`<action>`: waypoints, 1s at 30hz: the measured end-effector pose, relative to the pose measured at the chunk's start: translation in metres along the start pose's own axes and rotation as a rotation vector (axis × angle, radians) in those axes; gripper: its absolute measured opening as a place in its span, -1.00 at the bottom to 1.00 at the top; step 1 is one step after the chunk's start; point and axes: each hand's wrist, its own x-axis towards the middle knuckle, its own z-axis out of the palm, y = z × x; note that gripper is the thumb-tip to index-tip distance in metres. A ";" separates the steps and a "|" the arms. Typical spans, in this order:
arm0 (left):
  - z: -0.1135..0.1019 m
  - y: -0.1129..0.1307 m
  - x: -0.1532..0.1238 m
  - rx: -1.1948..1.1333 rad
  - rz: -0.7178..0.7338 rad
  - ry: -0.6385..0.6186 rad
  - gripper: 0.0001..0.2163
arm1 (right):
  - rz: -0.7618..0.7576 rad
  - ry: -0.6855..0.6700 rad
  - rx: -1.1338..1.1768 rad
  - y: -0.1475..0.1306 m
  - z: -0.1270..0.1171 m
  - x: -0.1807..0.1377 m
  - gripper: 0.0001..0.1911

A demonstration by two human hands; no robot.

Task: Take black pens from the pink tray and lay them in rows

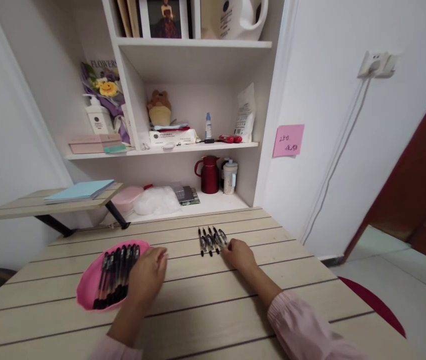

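Across a pale, dark-striped tabletop (pixel 205 302), facing white shelving (pixel 194 62) with a dark-red vacuum jug (pixel 210 175), beside a white wall (pixel 333 90) bearing a pink sticky note (pixel 288 140). Holding the left hand (pixel 148 274) loosely curled beside a pink tray (pixel 86 285) of black gel pens (pixel 114 270), not showing clearly whether gripping anything. Bunching the right hand's (pixel 240 256) fingertips together at the rightmost of several loose pens (pixel 209 242) lying mid-table, not showing whether pinching it

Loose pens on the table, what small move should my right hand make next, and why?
Perhaps lift the rightmost loose pen with your right hand: it is right at the near end, though any grip is unclear, and the pink tray holds other pens.
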 end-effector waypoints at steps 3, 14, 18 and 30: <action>0.016 0.024 -0.004 -0.037 0.081 -0.074 -0.74 | 0.000 -0.052 -0.192 -0.010 0.002 -0.002 -0.79; 0.069 0.064 0.008 -0.942 -0.335 -0.226 -0.73 | -0.099 0.091 0.271 -0.023 -0.005 -0.021 -0.86; 0.088 0.074 0.005 -1.522 -0.617 -0.227 -0.76 | -0.262 -0.065 0.523 -0.036 0.007 -0.053 -0.87; 0.107 0.068 -0.005 -1.399 -0.596 -0.240 -0.79 | -0.030 0.009 0.002 0.001 -0.020 0.031 -0.85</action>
